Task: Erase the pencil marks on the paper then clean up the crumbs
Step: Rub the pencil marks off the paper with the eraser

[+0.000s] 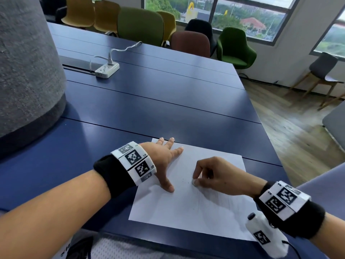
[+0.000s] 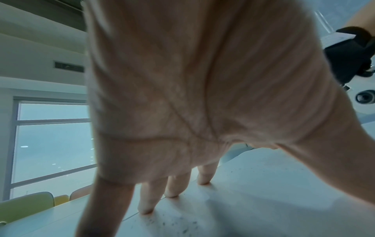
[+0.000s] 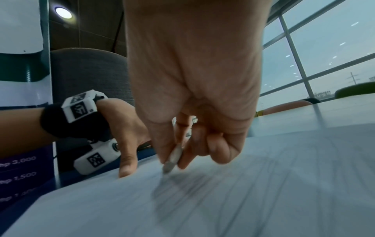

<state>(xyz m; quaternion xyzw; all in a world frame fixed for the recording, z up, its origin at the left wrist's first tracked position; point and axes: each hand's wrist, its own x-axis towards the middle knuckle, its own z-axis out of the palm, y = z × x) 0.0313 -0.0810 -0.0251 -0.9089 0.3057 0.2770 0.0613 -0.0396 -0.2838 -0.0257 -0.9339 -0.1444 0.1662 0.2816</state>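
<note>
A white sheet of paper (image 1: 188, 202) lies on the blue table (image 1: 149, 101) near its front edge, with faint pencil lines toward its right side. My left hand (image 1: 164, 156) presses flat on the paper's left part, fingers spread and straight. My right hand (image 1: 209, 176) pinches a small grey-white eraser (image 3: 172, 160) between thumb and fingers, its tip down on the paper (image 3: 243, 200). Dark eraser crumbs (image 1: 183, 181) dot the sheet between the two hands and show as crumbs (image 2: 174, 224) near my left fingertips (image 2: 145, 210).
A white power strip (image 1: 106, 69) with a cable sits far back on the table. A grey round column (image 1: 28, 71) stands at the left. Several chairs (image 1: 141, 25) line the far edge under windows. The table's right edge drops to a wooden floor (image 1: 289, 128).
</note>
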